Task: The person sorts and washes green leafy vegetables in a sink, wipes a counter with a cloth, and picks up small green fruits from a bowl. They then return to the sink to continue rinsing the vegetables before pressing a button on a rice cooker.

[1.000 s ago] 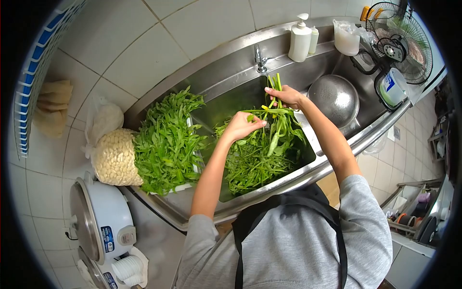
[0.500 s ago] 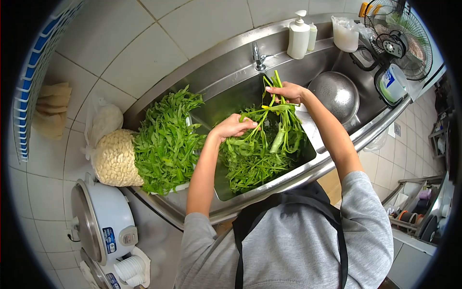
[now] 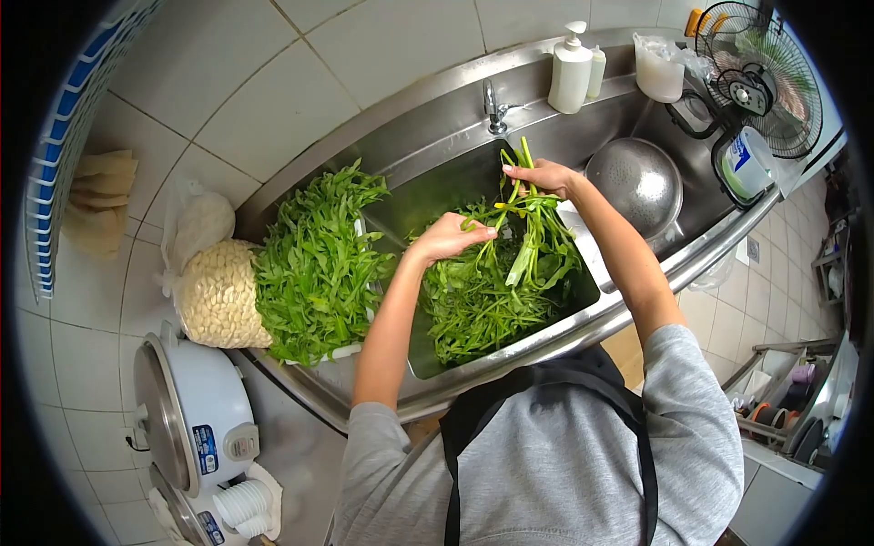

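Observation:
My right hand [image 3: 544,177] grips a bunch of leafy green stems [image 3: 537,227] near their thick ends, which point up past the fingers. To its left, my left hand [image 3: 453,238] is closed with thumb and fingers pinched on stems of leafy greens. Both hands are over the steel sink basin [image 3: 405,202]. Below them a mass of wet greens [image 3: 482,314] fills much of the basin. A heap of picked green leaves [image 3: 319,268] rises from a white tray left of the basin, beside my left forearm.
A metal colander [image 3: 635,187] sits in the right part of the sink. Behind stand a tap [image 3: 494,107] and a pump bottle [image 3: 571,73]. A fan [image 3: 757,82] is at far right. A bag of pale beans or nuts [image 3: 221,296] and a rice cooker [image 3: 196,409] are at left.
My left hand has moved slightly right, and the stems between the hands have shifted. The hanging bunch under my right hand has turned a little. The heap beside the basin looks the same.

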{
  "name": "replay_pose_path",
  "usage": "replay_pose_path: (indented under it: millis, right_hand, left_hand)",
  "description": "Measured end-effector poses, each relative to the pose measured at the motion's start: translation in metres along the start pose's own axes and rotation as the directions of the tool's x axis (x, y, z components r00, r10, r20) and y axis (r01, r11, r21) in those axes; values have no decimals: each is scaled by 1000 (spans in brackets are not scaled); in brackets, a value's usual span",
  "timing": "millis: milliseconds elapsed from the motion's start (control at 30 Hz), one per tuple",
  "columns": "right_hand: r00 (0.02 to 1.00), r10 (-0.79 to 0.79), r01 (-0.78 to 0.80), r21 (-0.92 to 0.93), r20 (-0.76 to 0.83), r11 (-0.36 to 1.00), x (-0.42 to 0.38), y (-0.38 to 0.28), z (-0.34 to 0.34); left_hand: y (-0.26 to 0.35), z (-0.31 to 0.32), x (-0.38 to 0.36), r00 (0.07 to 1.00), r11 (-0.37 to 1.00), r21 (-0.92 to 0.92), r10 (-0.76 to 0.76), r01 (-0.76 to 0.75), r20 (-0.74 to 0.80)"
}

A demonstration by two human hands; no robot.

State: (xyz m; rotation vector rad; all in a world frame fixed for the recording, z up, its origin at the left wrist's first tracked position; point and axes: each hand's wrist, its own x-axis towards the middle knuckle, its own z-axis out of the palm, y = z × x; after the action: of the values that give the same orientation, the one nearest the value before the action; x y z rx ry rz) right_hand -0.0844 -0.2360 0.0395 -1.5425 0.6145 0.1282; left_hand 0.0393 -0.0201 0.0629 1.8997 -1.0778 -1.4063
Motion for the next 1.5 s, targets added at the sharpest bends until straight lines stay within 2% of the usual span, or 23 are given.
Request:
replay_pose_path:
  millis: [67, 100, 133, 200, 233, 267, 333, 400, 467, 533, 600, 633, 733, 767, 800, 867, 900, 967, 1067, 1167, 1300, 1400, 1500]
  right_hand:
    - [999, -33, 33, 48, 13, 998, 5, 4, 6]
    - [999, -20, 16, 90, 37, 996, 7, 4, 7]
    - [999, -20, 17, 93, 31, 996, 6, 6, 3]
    - [988, -8, -9, 110, 155, 994, 0, 10, -2]
    - [990, 18, -31, 90, 143, 995, -2, 9, -2]
    - [990, 19, -32, 91, 143, 995, -4, 9, -3]
    - [976, -1, -18, 84, 217, 996, -5, 9, -3]
    - [974, 7, -21, 59, 226, 998, -5, 7, -4]
    - [965, -1, -27, 105, 262, 994, -4, 5, -5]
    - [976, 15, -45, 137, 218, 990, -2, 1, -5]
    - [991, 19, -41, 168, 131, 985, 0, -2, -7]
    - [998, 47, -54, 236, 37, 970, 9, 6, -7]
    - [990, 132, -113, 252, -59, 961, 18, 10, -20]
    - [989, 133, -113, 254, -61, 961, 19, 10, -22]
    - [987, 152, -128, 286, -61, 950, 22, 13, -25]
    - [984, 172, -147, 314, -54, 938, 29, 20, -24]
    - [982, 178, -147, 351, -57, 925, 30, 20, -22]
    - [974, 202, -149, 392, -98, 908, 31, 19, -17]
    - [965, 228, -166, 374, -128, 912, 26, 12, -2]
    - [955, 274, -214, 385, -110, 898, 27, 8, 4]
    - [949, 275, -195, 399, -154, 896, 34, 14, 4]
    - [943, 286, -206, 376, -172, 903, 30, 7, 14]
    - [944, 273, -190, 372, -186, 908, 25, 0, 23]
  left_hand:
    - [-14, 5, 16, 952, 960, 139, 264, -243, -154]
    - [-3, 6, 8, 963, 970, 188, 192, -156, -191]
    - [-4, 5, 7, 963, 969, 191, 195, -160, -185]
    - [-9, -4, 1, 898, 985, 74, 172, -155, -405]
    - [-12, -7, 0, 877, 972, 76, 235, -224, -418]
    - [-15, -10, -1, 878, 972, 76, 235, -224, -417]
    - [-13, -15, -8, 886, 978, 98, 206, -182, -416]
    - [-10, -15, -15, 876, 973, 103, 232, -208, -423]
    - [-7, -15, -20, 861, 973, 124, 231, -196, -452]
    - [-9, -15, -19, 861, 978, 150, 197, -142, -469]
    - [-11, -12, -19, 699, 929, 311, 357, -199, -619]
    - [-9, -10, -21, 648, 919, 338, 386, -204, -657]
    - [9, 8, -44, 644, 926, 284, 377, -249, -666]
    - [21, 13, -56, 784, 964, 243, 230, -105, -576]
    - [16, 19, -53, 801, 946, 268, 302, -184, -516]
    - [11, 32, -47, 863, 938, 288, 301, -192, -405]
    - [13, 37, -44, 873, 937, 316, 276, -151, -402]
    - [19, 47, -35, 870, 932, 349, 251, -99, -424]
    - [20, 57, -15, 803, 889, 451, 320, -73, -502]
    - [16, 57, 3, 800, 894, 436, 336, -104, -498]
    - [22, 44, 6, 878, 935, 330, 264, -132, -398]
    - [23, 39, 14, 873, 920, 360, 300, -157, -385]
    - [23, 35, 20, 882, 911, 396, 280, -118, -379]
